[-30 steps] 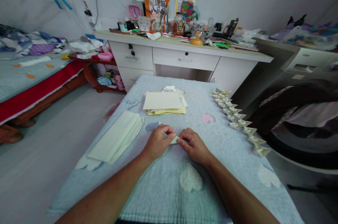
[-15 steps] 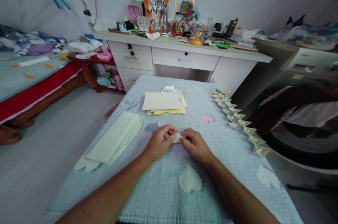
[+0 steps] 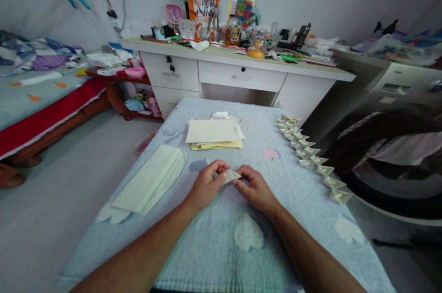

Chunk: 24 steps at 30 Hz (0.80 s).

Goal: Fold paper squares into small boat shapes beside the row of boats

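while left fingers (image 3: 222, 178) pinch paper (image 3: 232, 175), right fingers (image 3: 249, 172) parted beside it, blue cloth (image 3: 196, 247) below, white desk (image 3: 221, 71) beyond

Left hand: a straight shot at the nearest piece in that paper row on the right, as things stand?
Probably not: the right hand sits between the left hand and the nearest piece, and the left is pinching a small folded paper.

Bare left hand (image 3: 206, 187), bare right hand (image 3: 256, 189), rounded knuckles (image 3: 254, 172), narrow wrists (image 3: 191, 206), uncovered left forearm (image 3: 145, 243), uncovered right forearm (image 3: 305, 242), both widening away from the wrists
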Each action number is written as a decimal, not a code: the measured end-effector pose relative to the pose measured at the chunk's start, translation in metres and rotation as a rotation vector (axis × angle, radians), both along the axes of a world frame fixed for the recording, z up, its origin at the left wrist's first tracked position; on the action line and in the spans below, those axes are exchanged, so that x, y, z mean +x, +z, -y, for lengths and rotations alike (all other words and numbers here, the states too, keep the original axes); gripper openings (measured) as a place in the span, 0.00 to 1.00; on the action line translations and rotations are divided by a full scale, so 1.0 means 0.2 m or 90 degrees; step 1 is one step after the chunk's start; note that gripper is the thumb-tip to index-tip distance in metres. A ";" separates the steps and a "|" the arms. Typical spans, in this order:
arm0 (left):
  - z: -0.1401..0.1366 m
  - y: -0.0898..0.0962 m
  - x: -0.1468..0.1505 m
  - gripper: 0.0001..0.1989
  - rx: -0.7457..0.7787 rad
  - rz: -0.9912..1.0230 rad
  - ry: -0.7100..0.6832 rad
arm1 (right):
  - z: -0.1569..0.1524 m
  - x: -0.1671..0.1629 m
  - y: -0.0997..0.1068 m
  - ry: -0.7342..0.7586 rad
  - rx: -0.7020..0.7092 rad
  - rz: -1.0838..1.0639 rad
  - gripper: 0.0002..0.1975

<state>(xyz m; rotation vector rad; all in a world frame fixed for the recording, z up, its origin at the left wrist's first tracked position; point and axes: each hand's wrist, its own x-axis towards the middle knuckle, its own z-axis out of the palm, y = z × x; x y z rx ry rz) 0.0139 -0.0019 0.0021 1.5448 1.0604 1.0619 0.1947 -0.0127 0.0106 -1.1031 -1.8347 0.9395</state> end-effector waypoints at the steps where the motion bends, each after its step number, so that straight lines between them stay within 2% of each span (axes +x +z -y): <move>1: 0.00 0.01 0.00 0.07 0.000 -0.010 -0.002 | 0.00 0.00 0.00 -0.001 -0.002 -0.003 0.07; 9: 0.00 0.02 0.00 0.11 -0.047 -0.032 -0.038 | -0.01 0.00 -0.01 -0.030 -0.007 -0.014 0.08; 16: 0.01 0.01 0.00 0.19 -0.038 -0.078 -0.058 | -0.01 0.00 -0.02 -0.032 -0.026 -0.046 0.07; 24: 0.01 0.01 0.01 0.18 -0.027 -0.067 -0.035 | 0.01 -0.01 -0.01 -0.020 -0.034 -0.112 0.09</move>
